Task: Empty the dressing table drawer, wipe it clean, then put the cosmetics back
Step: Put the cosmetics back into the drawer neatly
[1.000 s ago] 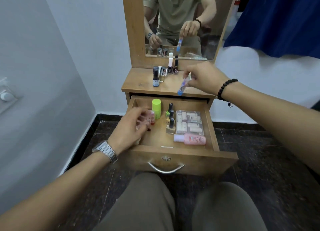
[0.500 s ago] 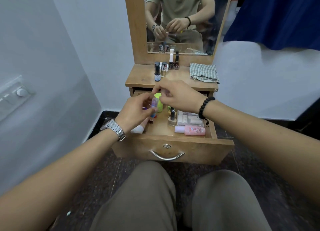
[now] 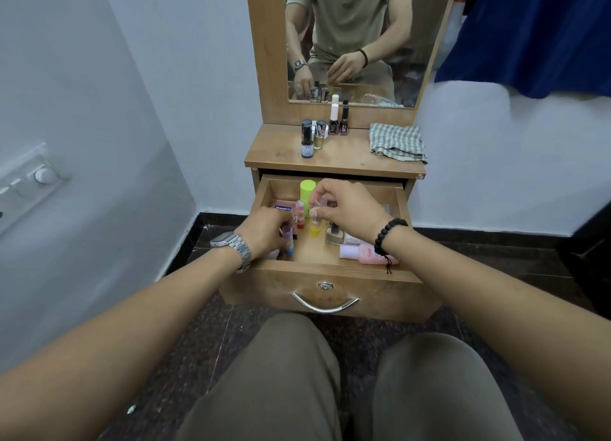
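**op_remote:** Both hands are down in the open drawer (image 3: 330, 277) now. My left hand (image 3: 264, 230) grips a small blue-tipped tube (image 3: 288, 242) at the front-left; my right hand (image 3: 344, 205) pinches a yellow-bottomed tube (image 3: 314, 226) mid-drawer.

**benchguy:** Putting back, or emptying?

**op_remote:** Restocking, I'd guess. Four nail polish bottles (image 3: 325, 131) wait on the tabletop (image 3: 334, 157) by the checked cloth (image 3: 396, 141). Next: stand these up, let go.

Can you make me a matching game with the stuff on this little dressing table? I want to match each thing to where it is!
Things:
1. checked cloth
2. pink bottle
3. lime green tube
4. blue-labelled nail polish

Places:
A. standing at the drawer's back
B. lying at the drawer's front right
C. tabletop, left side
D. tabletop, right side

Pairs: 1-D, 2-B, 3-A, 4-C
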